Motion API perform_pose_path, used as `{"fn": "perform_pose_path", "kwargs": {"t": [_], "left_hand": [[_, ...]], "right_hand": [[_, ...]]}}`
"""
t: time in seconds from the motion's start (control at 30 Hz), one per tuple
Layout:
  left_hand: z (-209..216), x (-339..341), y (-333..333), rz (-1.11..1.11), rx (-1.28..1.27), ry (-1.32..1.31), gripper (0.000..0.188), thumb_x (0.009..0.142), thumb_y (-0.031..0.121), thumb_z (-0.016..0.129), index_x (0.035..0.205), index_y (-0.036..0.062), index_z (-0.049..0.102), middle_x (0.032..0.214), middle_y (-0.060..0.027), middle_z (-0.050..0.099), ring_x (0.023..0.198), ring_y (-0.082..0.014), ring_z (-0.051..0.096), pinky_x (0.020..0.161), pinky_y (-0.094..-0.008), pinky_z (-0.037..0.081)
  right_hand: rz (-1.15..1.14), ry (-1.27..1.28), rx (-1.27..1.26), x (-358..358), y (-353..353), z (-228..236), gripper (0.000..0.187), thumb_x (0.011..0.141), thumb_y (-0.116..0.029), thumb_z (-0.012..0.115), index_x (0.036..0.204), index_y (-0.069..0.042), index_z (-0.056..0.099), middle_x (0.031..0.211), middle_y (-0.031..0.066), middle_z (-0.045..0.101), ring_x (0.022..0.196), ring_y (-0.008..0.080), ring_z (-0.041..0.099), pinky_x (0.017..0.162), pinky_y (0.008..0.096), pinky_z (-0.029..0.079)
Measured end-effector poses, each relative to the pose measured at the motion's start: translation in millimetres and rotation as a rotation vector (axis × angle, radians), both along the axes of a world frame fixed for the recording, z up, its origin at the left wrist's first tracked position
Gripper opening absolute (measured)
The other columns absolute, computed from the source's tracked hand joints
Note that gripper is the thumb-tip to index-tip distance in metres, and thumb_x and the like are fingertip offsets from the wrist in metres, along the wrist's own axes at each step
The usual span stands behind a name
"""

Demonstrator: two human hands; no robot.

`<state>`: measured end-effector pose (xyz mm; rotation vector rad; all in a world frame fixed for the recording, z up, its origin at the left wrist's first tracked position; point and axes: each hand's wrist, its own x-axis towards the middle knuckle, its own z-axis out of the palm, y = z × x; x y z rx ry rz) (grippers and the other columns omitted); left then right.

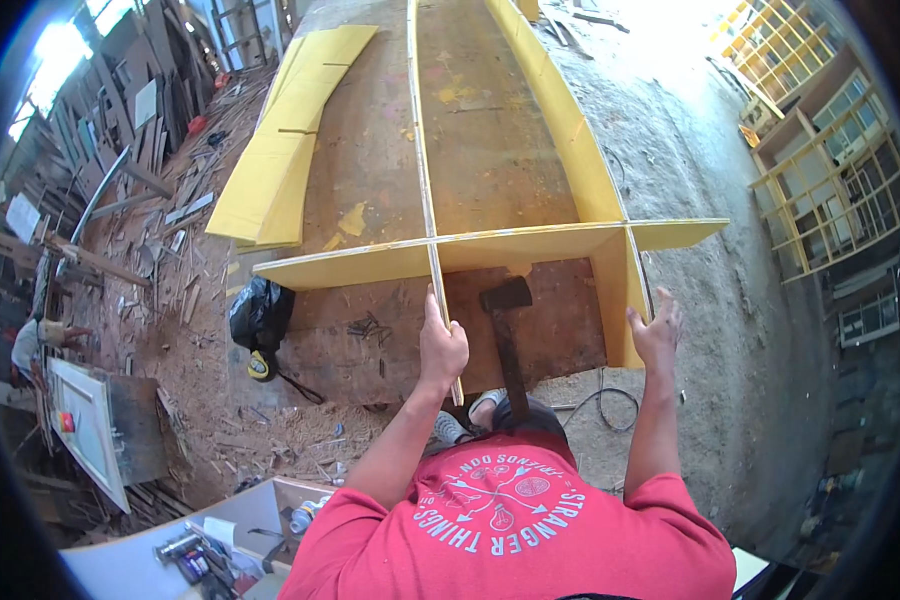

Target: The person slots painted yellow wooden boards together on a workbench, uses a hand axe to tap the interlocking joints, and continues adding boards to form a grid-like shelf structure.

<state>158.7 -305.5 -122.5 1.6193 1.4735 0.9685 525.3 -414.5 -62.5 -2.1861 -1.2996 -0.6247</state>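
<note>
A frame of yellow boards seems only partly assembled on the worktable (390, 367): the cross board (345, 265) already meets the middle long board (420, 130) and the right long board (560, 110), while slotted loose boards (270, 185) lie at the far left, apparently not yet fitted. The left hand (444, 345) is closed around the near end of the middle board; the right hand (658, 330) is half open at the right board's near end, and its firmness one cannot tell. The black plastic bag (261, 310) hides its contents; the white open box (255, 505), near left, contains jumbled small items, mostly unclear.
</note>
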Motion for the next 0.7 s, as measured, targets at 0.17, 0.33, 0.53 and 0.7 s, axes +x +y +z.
{"fn": "perform_pose_path", "kwargs": {"t": [0.17,0.33,0.53,0.7], "left_hand": [[10,-7,-3,0.009,-0.092,0.008,0.076,0.094,0.002,0.054,0.165,-0.0073,0.027,0.147,-0.0415,0.056,0.135,-0.0535,0.058,0.114,-0.0531,0.049],[18,-5,-6,0.047,-0.192,0.055,0.073,0.095,0.006,0.055,0.163,-0.0061,0.031,0.148,-0.0423,0.054,0.131,-0.0552,0.059,0.113,-0.0560,0.049],[23,-20,-9,0.022,-0.098,0.191,0.065,0.099,0.018,0.069,0.155,-0.0066,0.047,0.133,-0.0350,0.069,0.121,-0.0482,0.070,0.107,-0.0510,0.055],[63,-82,29,-0.014,-0.141,-0.075,0.029,0.102,0.023,0.077,0.116,-0.0020,0.079,0.103,-0.0108,0.082,0.095,-0.0135,0.075,0.086,-0.0308,0.060]], "right_hand": [[0.062,0.661,-0.434,22,4,-20,0.033,0.100,-0.024,0.076,0.122,0.001,0.075,0.115,0.0279,0.077,0.109,0.0437,0.074,0.094,0.0509,0.056],[0.108,0.769,-0.432,27,-9,-24,0.032,0.103,-0.022,0.070,0.129,-0.003,0.074,0.117,0.0251,0.077,0.111,0.0457,0.073,0.095,0.0512,0.055],[0.137,0.806,-0.399,23,-8,-17,0.031,0.104,-0.021,0.069,0.127,-0.001,0.074,0.113,0.0269,0.078,0.107,0.0446,0.075,0.091,0.0509,0.055],[0.068,0.801,-0.362,30,-9,-35,0.029,0.105,-0.024,0.071,0.118,0.002,0.075,0.106,0.0228,0.079,0.097,0.0394,0.075,0.088,0.0473,0.055]]}}
